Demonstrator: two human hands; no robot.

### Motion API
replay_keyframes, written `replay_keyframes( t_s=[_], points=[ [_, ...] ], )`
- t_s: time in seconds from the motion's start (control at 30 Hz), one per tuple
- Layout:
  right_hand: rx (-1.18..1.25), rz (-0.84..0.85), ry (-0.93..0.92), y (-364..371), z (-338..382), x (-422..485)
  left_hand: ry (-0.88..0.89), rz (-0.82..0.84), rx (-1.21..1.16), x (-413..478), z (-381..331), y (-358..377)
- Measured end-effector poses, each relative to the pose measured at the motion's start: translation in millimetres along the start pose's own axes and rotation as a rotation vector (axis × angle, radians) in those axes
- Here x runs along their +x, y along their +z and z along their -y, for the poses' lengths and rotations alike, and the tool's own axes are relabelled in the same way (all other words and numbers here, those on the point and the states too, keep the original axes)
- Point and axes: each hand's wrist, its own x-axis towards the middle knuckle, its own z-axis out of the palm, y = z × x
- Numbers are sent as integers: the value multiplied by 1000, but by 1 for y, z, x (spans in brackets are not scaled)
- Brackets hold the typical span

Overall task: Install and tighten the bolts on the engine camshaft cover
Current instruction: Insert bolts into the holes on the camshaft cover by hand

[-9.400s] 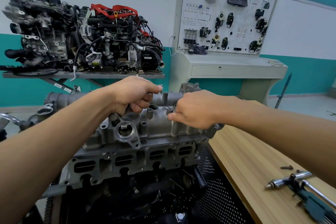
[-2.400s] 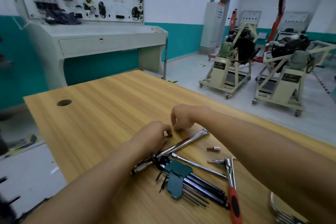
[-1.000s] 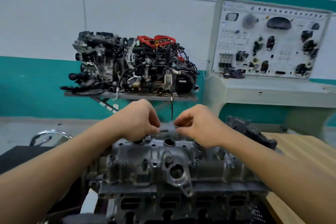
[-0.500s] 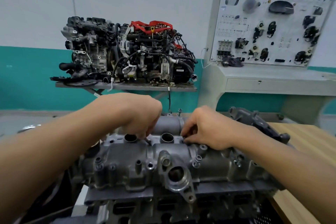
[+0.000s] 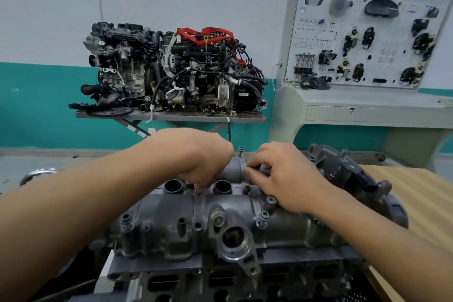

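Note:
The grey aluminium camshaft cover [image 5: 235, 211] sits on the engine head in front of me. My left hand [image 5: 201, 162] reaches down between two round bores [image 5: 173, 185], its fingertips pinching a small dark bolt [image 5: 199, 192] at the cover. My right hand [image 5: 284, 176] hovers over the cover's far right side, fingers curled and pinched together on a bolt that they mostly hide. One bolt [image 5: 241, 150] stands upright at the far edge between my hands. Seated bolts [image 5: 263, 216] show along the near flange.
A wooden table [image 5: 421, 193] lies to the right behind a dark engine part [image 5: 353, 174]. A complete engine [image 5: 171, 68] stands on a stand at the back. A training panel [image 5: 362, 39] on a grey console stands at the back right.
Both hands have dropped from holding a bolt above the cover down onto it. The left fingertips now point down between the bores, and the right hand has shifted slightly right.

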Motion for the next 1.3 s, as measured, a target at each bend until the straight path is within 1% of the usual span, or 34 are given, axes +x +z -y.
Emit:
replay_keyframes(
  t_s=[0.07, 0.13, 0.23, 0.3, 0.33, 0.4, 0.43, 0.5, 0.57, 0.67, 0.77, 0.9, 1.0, 1.07, 1.1, 1.17, 1.3],
  points=[
    [-11, -25, -9, 0, 0, -1, 19, 6, -18, 3, -3, 4],
    [-7, -50, -20, 0, 0, -2, 8, -32, -125, 2, 4, 8],
    [48, -112, -41, -1, -1, -3, 4, -115, -448, -10, 32, 13],
    [116, -121, -43, -3, 4, 1, 3, -231, -685, -25, 53, 19],
    [139, -94, -49, -4, 8, 6, -5, -300, -807, -34, 63, 24],
    [176, 26, -78, -4, 22, 19, -47, -434, -997, -49, 75, 38],
    [199, 97, -99, -3, 31, 26, -86, -488, -1089, -54, 77, 46],
    [221, 195, -162, 4, 54, 40, -182, -563, -1362, -61, 76, 65],
    [207, 225, -228, 14, 77, 53, -244, -565, -1613, -63, 71, 80],
    [211, 199, -259, 26, 99, 65, -226, -509, -1793, -66, 70, 89],
    [230, 141, -240, 36, 105, 65, -243, -542, -1817, -71, 76, 92],
    [274, 114, -189, 48, 102, 55, -297, -580, -1647, -71, 72, 98],
    [305, -30, -74, 46, 95, 52, -282, -587, -1627, -68, 71, 99],
    [291, -127, -42, 44, 91, 51, -253, -568, -1653, -66, 74, 101],
    [276, -141, -32, 42, 90, 49, -233, -549, -1663, -66, 75, 101],
    [200, -94, -9, 41, 90, 47, -204, -516, -1620, -65, 75, 102],
    [30, 31, -2, 40, 84, 47, -221, -504, -1335, -61, 76, 100]
  ],
)
